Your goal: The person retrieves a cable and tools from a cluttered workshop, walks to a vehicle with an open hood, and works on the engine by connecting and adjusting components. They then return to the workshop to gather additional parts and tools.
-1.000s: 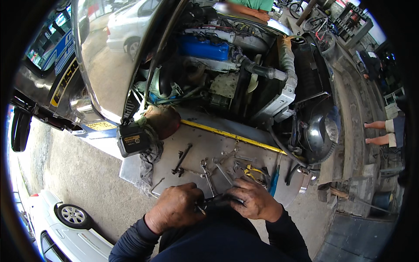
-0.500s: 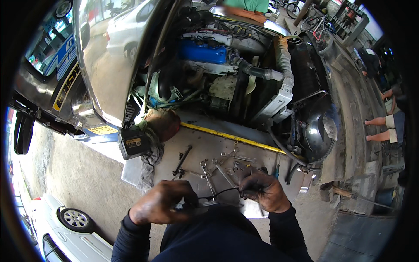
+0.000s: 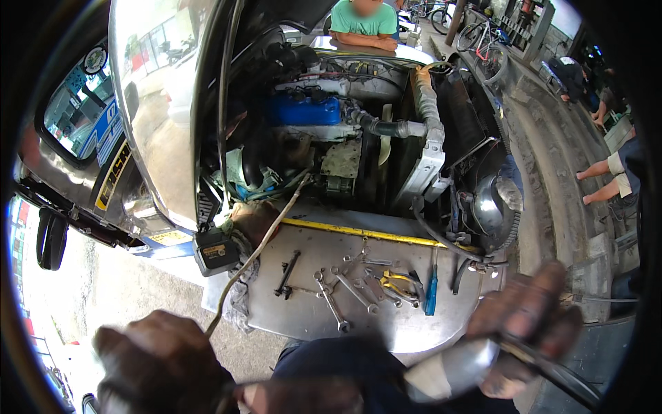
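Observation:
A pair of eyeglasses [image 3: 452,369] is held close at the lower edge, blurred, with one clear lens showing and a dark temple arm at the far right. My right hand [image 3: 527,331] is closed on that side of the frame. My left hand [image 3: 158,362], also blurred, is curled at the other end of the glasses; its fingertips are mostly hidden. A thin beige cord-like strip [image 3: 258,248] runs from beside my left hand up across the engine bay. Wrenches [image 3: 332,300], yellow-handled pliers [image 3: 400,284] and a blue-handled screwdriver [image 3: 432,293] lie beyond my hands.
A metal panel [image 3: 276,314] bears the tools before an open engine bay with a blue engine cover [image 3: 303,109]. A black battery pack [image 3: 215,252] sits at its left, beside the raised hood [image 3: 155,103]. Another person [image 3: 365,27] leans on the far side; others are at right.
Both hands have risen closer to the camera and spread apart, bringing the eyeglasses up from my lap. The beige strip has come into view. The far person shows more fully.

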The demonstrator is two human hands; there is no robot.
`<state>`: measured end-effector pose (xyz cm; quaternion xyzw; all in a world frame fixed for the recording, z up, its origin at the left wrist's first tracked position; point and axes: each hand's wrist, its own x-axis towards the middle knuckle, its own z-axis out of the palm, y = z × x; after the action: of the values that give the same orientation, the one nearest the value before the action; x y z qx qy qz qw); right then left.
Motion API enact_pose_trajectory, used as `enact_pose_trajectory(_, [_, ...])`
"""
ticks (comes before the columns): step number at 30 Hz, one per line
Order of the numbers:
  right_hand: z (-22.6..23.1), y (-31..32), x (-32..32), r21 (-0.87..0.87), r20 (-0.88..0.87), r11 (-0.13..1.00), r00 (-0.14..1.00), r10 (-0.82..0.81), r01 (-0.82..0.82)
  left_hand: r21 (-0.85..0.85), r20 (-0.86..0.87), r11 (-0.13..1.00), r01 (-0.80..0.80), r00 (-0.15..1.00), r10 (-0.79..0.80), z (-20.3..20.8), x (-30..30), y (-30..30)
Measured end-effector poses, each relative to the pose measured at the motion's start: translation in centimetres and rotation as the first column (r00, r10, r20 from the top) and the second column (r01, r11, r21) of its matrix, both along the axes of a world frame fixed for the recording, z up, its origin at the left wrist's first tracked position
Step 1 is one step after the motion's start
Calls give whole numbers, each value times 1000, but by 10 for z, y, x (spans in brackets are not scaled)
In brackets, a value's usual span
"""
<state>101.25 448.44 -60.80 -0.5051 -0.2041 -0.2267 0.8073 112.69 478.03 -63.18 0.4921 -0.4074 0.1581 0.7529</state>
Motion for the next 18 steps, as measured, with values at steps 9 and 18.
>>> enact_pose_trajectory(9, [42,13,-16,-31,241,958,932,-269,284,-141,105,990,-13,994,29,23,-18,-31])
enact_pose_trajectory(18, [-31,-75,24,-134,193,970,965,-175,203,-93,-254,996,1,967,-25,18,-7,-84])
